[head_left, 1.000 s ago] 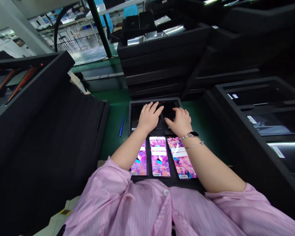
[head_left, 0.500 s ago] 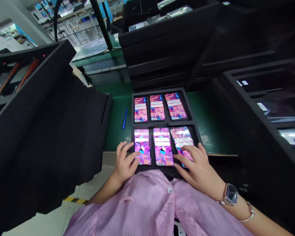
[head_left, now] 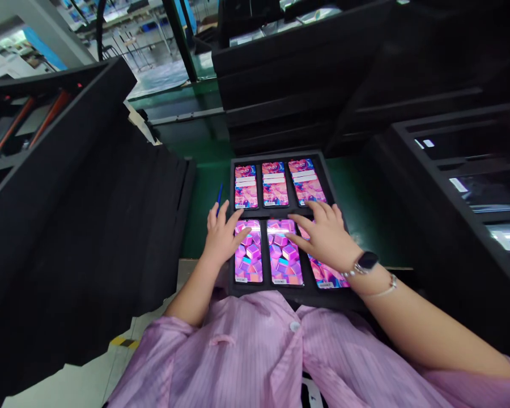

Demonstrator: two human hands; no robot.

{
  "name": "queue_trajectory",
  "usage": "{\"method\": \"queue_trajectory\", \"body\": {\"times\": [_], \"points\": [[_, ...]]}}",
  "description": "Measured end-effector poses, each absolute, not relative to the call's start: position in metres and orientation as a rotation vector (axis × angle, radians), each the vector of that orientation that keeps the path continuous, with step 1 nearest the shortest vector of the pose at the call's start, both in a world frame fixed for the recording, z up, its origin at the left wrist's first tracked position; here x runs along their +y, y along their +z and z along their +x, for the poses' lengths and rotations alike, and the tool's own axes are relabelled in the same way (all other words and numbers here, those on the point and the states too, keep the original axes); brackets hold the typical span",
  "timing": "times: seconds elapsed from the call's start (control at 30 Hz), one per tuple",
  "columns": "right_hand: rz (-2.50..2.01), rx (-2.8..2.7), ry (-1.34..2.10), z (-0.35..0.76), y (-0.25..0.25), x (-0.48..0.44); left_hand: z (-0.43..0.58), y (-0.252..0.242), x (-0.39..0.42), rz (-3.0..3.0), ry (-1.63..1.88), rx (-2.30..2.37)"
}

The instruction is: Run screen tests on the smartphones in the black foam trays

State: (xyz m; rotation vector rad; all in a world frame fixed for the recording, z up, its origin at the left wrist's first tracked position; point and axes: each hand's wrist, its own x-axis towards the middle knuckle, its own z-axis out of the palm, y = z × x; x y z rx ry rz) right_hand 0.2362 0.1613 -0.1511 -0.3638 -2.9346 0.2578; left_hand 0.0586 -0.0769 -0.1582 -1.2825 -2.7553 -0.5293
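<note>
Several lit phones lie face up in two rows in a black tray (head_left: 276,214). The back row holds a left phone (head_left: 246,190), a middle phone (head_left: 274,187) and a right phone (head_left: 306,184). In front are a purple left phone (head_left: 249,260), a purple middle phone (head_left: 285,263) and a pink right phone (head_left: 327,276). My left hand (head_left: 223,235) is open, its fingertips at the top of the front left phone. Fingers spread, my right hand (head_left: 325,238) hovers over or rests on the front right phone, partly hiding it.
A blue pen (head_left: 220,194) lies left of the tray on the green table (head_left: 357,209), partly behind my left hand. Black tray stacks stand at the left (head_left: 89,187), at the back (head_left: 284,79) and at the right (head_left: 442,187), some with devices in them.
Both hands have moved forward, away from my body. White notification bars on the front phones have gone from the visible screens. The view has shifted slightly.
</note>
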Motion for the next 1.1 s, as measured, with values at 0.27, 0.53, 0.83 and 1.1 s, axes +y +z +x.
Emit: {"method": "queue_trajectory", "body": {"times": [0.27,0.53,0.83,1.1], "points": [[-0.722,-2.968,0.538,0.128,-0.152,0.213,-0.047,-0.169,0.010,-1.037,-0.768,-2.880],[-0.494,-2.460,0.653,0.195,-0.126,0.212,-0.014,-0.149,-0.020,-1.094,-1.059,-2.295],[-0.341,-2.426,0.674,0.314,-0.123,0.165,0.093,-0.173,-0.118,-1.348,-1.338,-2.310],[-0.692,-2.453,0.935,0.370,-0.185,0.151,0.138,-0.197,-0.159,-1.626,-1.427,-2.520]]}}
